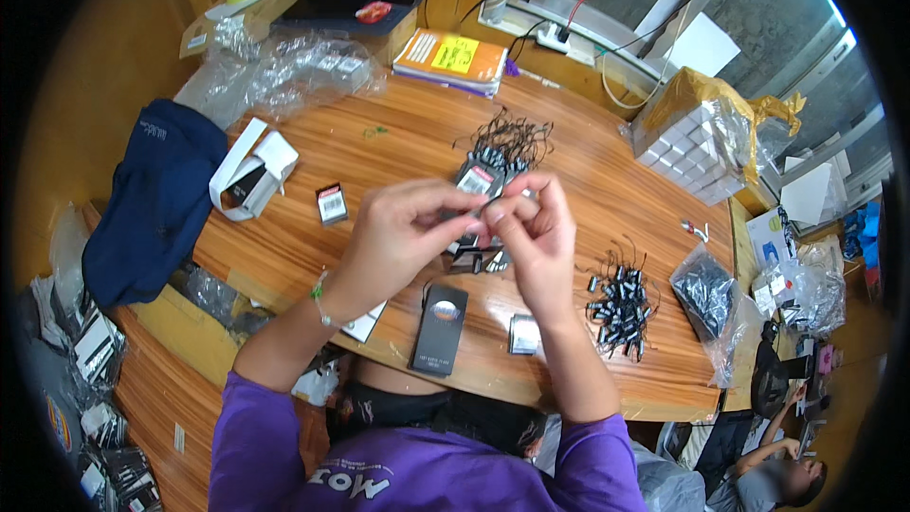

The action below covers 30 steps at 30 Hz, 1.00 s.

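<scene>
Purple T-shirt (427,474) fills the bottom of the head view, both forearms reaching up from it over the wood-grain table (332,147). L hand (412,223) and R hand (538,232) meet mid-table, thumb and fingers of each drawn narrow, tips pinched on a small dark piece (489,205) b/w them. It's tiny and half hidden; looks like thin cord, but can't tell for sure.

Just behind and below the fingers: a stack of small boxes (479,175) w/ red-and-white labels, and beyond it a cluster of black corded pieces (507,147), cords splayed. R of the R forearm, a loose pile of similar pieces (621,311); farther R, a clear plastic bag (703,294) w/ more dark stuff inside. Near the front edge, b/w the forearms, lie a long dark box (440,330) and a small silvery packet (523,334).

Handling: the piece is prob. v. light, and if it is cord, soft and easily tangled. Best hold = fingertips only, one pinch per end, w/ gentle tension.
</scene>
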### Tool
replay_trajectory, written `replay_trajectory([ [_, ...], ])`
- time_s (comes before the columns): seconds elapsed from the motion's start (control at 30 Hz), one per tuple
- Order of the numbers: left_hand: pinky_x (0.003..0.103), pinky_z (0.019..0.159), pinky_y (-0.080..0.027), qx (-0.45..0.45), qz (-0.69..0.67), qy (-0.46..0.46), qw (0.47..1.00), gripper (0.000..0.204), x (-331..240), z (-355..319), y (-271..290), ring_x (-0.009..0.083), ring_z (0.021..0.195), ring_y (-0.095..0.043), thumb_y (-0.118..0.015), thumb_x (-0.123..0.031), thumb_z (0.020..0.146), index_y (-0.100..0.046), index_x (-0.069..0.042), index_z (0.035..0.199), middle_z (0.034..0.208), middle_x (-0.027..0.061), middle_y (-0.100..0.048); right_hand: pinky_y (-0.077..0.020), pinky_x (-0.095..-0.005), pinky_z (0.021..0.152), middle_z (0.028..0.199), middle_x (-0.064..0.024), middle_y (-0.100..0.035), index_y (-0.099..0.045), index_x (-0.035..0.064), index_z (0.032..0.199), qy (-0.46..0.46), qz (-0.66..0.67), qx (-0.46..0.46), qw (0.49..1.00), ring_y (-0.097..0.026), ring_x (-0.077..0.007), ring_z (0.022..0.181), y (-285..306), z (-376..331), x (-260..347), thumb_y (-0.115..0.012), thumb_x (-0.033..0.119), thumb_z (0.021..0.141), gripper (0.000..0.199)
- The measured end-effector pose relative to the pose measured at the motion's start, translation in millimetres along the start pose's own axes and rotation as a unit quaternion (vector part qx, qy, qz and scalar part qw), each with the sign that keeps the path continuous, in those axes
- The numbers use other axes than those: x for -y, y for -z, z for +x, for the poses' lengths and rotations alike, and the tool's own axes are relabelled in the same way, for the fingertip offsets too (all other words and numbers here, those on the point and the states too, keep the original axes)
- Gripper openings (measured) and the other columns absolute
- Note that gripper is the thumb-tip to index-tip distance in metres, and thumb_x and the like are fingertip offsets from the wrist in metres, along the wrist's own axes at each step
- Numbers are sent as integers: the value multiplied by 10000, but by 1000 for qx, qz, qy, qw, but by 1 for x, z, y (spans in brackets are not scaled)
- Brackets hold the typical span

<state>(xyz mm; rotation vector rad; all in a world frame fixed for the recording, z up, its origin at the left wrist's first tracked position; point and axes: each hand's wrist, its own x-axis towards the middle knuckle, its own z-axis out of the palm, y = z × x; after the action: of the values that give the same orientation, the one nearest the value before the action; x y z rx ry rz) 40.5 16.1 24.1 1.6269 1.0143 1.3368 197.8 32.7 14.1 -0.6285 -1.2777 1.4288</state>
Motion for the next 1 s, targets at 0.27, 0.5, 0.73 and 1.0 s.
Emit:
replay_trajectory([
  [0.27,310,625,-509,19,223,-222,949,210,-6,-2,7,225,730,-633,-621,-41,745,-651,-63,952,859,91,-642,-440,-192,637,767,-53,-602,-413,17,1091,15,-97,-41,994,-550,-78,712,-5,-5,2,-496,-32,862,248],
  [0.5,312,665,-498,11,249,-259,933,263,-2,4,7,213,807,-608,-615,-4,704,-660,-104,942,904,54,-620,-459,-225,764,893,-78,-610,-497,-23,1095,-28,-74,16,997,-581,-111,841,0,-2,9,-494,1,874,223],
  [0.73,340,631,-465,20,414,-385,824,246,-8,12,-7,223,758,-569,-630,-53,598,-673,-49,840,834,54,-609,-457,-232,771,889,-37,-586,-555,30,933,-116,78,43,989,-561,-91,837,27,5,-6,-555,132,873,118],
  [1.0,338,625,-459,68,373,-395,836,217,-6,18,-7,225,727,-576,-618,-70,604,-662,-53,816,778,49,-595,-406,-219,735,831,10,-552,-561,41,840,-22,53,-9,998,-494,-64,803,25,13,-17,-557,155,877,120],
])
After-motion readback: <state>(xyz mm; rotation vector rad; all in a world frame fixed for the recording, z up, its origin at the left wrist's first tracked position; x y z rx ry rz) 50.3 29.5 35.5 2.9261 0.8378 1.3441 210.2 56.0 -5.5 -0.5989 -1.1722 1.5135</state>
